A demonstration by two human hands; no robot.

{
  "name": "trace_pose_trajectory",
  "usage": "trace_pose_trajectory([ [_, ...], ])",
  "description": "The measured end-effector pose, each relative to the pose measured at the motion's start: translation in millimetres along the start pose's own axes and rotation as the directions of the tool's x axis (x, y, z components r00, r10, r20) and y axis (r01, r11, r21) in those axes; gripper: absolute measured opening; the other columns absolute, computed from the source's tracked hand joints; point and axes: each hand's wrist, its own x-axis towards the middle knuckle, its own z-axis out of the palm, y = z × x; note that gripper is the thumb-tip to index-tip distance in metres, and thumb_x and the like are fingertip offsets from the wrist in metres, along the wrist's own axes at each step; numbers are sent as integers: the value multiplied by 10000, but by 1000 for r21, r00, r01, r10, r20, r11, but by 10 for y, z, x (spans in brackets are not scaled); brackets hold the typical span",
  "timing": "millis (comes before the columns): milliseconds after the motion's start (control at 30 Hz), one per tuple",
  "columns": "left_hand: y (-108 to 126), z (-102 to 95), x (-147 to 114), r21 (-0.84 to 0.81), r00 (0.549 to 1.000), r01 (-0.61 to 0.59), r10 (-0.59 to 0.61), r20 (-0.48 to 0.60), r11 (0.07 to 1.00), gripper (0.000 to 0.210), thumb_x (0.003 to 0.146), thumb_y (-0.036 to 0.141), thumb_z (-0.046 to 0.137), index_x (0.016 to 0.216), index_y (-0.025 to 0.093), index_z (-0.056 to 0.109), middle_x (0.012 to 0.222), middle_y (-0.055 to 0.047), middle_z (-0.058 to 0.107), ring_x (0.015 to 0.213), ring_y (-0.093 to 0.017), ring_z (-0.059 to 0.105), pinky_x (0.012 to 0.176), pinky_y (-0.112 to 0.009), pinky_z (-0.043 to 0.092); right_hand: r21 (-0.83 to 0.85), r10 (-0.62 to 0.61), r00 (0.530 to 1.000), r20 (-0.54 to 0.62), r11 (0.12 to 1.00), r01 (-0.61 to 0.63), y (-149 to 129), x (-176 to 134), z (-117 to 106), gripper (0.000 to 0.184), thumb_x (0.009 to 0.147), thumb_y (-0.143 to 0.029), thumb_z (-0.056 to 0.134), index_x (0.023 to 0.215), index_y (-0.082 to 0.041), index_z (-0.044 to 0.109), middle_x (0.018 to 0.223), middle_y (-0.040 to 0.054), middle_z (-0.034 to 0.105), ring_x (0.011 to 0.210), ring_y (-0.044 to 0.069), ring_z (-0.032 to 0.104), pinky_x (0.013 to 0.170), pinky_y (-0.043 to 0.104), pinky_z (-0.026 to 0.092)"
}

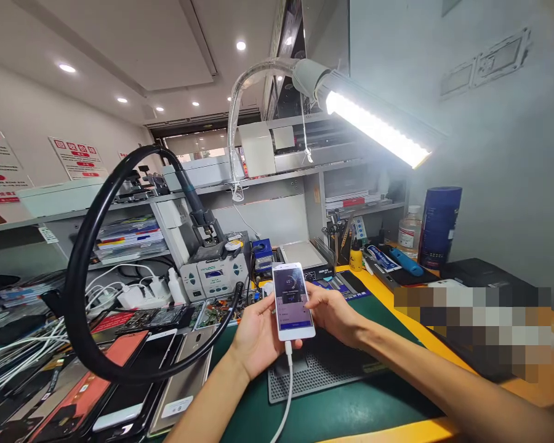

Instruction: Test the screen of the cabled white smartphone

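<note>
A white smartphone is held upright over the bench, its lit screen facing me. The screen shows a dark panel with a round dial above lighter rows and a blue bar. My left hand is closed around the phone's left side, with its fingers partly hidden behind. At the right edge my right hand also grips the phone, its thumb beside the screen. A white charging cable is plugged into the bottom end and runs down toward me. Below lies a grey perforated pad on the green mat.
Several phones and phone parts lie at left under a looping black hose. A grey soldering station stands behind them. Overhead is a bright lamp. At right are a blue canister, a bottle and a blurred patch.
</note>
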Motion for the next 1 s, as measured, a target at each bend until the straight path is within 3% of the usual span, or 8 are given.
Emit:
trace_pose_trajectory([
  [200, -4, 16, 5, -13, 999, -3, 3, -36, 1000, 379, 999, 367, 413, 1125, 82, 629, 943, -162, 710, 692, -273, 695, 511, -370, 558, 134, 67, 997, 38, 988, -71, -51, -38, 6, 329, 739, -261, 533, 1017, -282, 708, 989, 89, 690, 740, 224, 570, 686, 377, 414],
  [333, 12, 37, -40, -85, 999, -17, 14, -38, 996, 474, 985, 503, 398, 1115, 105, 619, 960, -165, 693, 738, -287, 685, 543, -388, 550, 148, 75, 997, 22, 986, -78, -34, -35, 10, 276, 755, -278, 541, 981, -290, 699, 978, 77, 675, 705, 201, 535, 679, 355, 399],
  [433, 20, 36, -64, -117, 1000, -13, 14, 11, 993, 581, 964, 604, 365, 1141, 110, 614, 1000, -183, 677, 804, -315, 675, 565, -422, 551, 108, 69, 997, 19, 992, -70, 3, -14, -3, 294, 727, -288, 566, 1006, -269, 656, 919, 53, 655, 715, 193, 540, 659, 328, 384],
  [567, 9, 20, -46, -101, 995, -23, 32, 90, 995, 605, 952, 616, 390, 1208, 111, 604, 1015, -167, 659, 802, -302, 657, 552, -424, 553, 46, 65, 997, 30, 997, -66, 57, 30, -36, 368, 677, -305, 563, 1036, -227, 586, 867, 24, 633, 736, 186, 555, 663, 308, 382],
  [1000, -29, 21, -26, 17, 992, -70, 68, 104, 997, 667, 946, 636, 368, 1236, 88, 615, 1079, -182, 625, 833, -293, 630, 546, -412, 572, -93, 52, 998, -46, 994, -56, 137, 60, -37, 513, 609, -190, 547, 1122, -202, 568, 991, 41, 664, 836, 198, 577, 691, 317, 442],
])
